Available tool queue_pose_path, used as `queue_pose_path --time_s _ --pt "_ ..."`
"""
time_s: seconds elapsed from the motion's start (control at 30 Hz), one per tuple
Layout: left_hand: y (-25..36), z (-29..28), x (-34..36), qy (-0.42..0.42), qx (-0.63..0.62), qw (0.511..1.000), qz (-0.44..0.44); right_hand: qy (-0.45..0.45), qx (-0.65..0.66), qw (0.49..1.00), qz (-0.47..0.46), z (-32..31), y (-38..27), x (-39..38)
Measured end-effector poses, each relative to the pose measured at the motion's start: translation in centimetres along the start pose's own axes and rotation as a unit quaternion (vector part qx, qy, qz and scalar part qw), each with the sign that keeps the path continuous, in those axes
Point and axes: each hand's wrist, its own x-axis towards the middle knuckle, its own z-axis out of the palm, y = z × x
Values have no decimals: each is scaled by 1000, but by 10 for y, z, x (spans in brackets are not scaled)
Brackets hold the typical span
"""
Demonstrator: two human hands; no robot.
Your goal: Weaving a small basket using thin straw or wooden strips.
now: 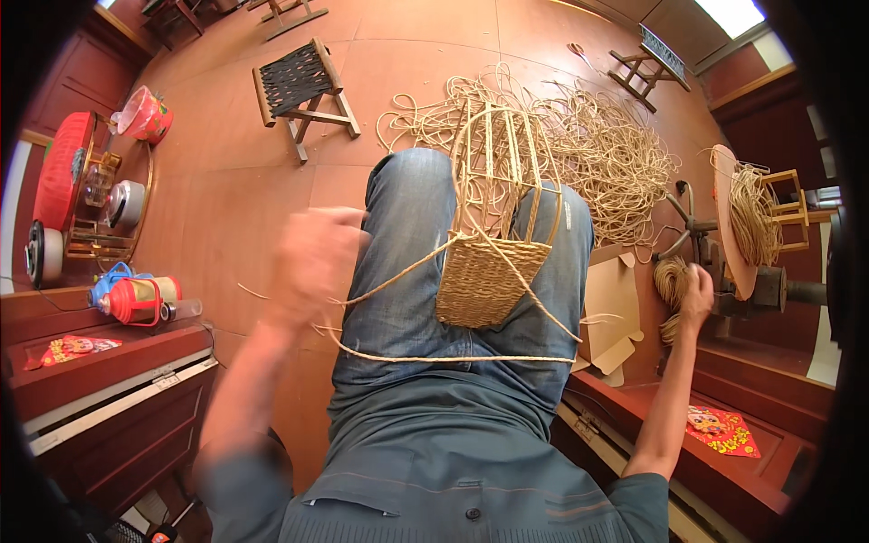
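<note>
A basket-like frame (493,276) lies across my lap, its near end closely woven from tan cord and its far end showing straight, bare strands. Loose cord ends (407,271) stretch from it over my jeans to both sides. Another cord (453,359) runs sideways over my lap. My left hand (317,262) is raised left of my left knee, blurred by motion, so its grip is unclear. Out to the right, my right hand (696,294) is beside a hanging coil of cord (671,282), fingers curled; what they hold is hidden.
A large heap of loose cord (606,163) covers the floor ahead. A folding stool (303,86) stands ahead left, scissors (584,56) lie far right. Thermos flasks (140,299) sit on the left ledge. A cardboard piece (611,303) and a round board (731,222) are at right.
</note>
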Motion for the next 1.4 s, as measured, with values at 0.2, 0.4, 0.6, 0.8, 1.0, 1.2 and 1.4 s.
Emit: queue_pose_path --time_s 0.2,0.4,0.6,0.8,1.0,1.2,1.4 --pt "27 69 6 -41 -195 979 -40 -277 103 943 -152 68 -227 -124" --pt "30 65 19 -59 -186 979 -58 -351 30 883 -310 87 -262 -179" --pt "30 70 27 -5 -75 997 31 -214 64 945 -240 83 -222 -160" --pt "23 79 39 -53 -138 989 -2 -205 -251 944 -66 60 -115 -94" --pt "11 91 47 -68 -237 969 19 -150 -155 943 -252 75 -177 -109" --pt "9 92 43 -58 -261 964 -10 -150 56 929 -334 95 -281 -138" --pt "9 105 41 39 -135 984 107 -196 101 891 -398 122 -314 -146"
